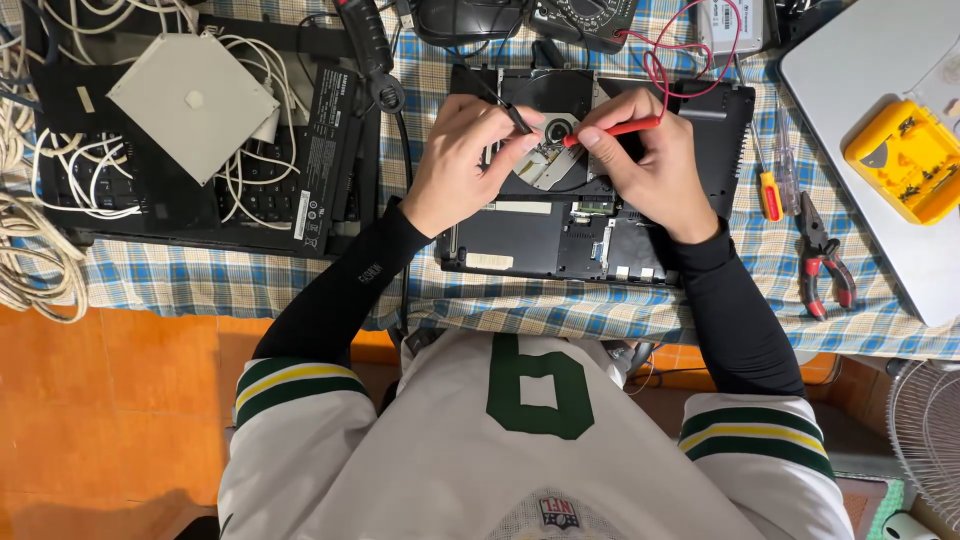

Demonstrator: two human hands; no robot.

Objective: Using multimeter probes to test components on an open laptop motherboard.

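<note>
On the blue-and-yellow checked tablecloth [200,285], directly in front of the person, lies an opened black laptop base [540,240] with its optical drive [555,135] exposed at the top. Both hands work over that drive. The left hand [462,160] pinches a black multimeter probe [500,100] between thumb and forefinger, the remaining fingers curled in close, and the probe's tip angles down toward the silver hub area of the drive. The right hand [650,165] pinches a red multimeter probe [612,130] in the same way, fingers pressed together around it, its tip pointing left toward the same spot, so that the two tips sit just beside each other. Red leads [665,60] loop up from the red probe toward a dark multimeter [585,18] at the table's far edge.

To the left rests a second black laptop [180,200], keyboard up, with a grey drive casing [192,105] lying on it amid tangled white cables [40,200]. To the right of the opened base lie a small yellow-handled screwdriver [768,190] and red-handled pliers [825,265], then a closed silver laptop [880,130] bearing a yellow bit case [905,160]. Beneath the table edge the floor is orange tile [110,400]
</note>
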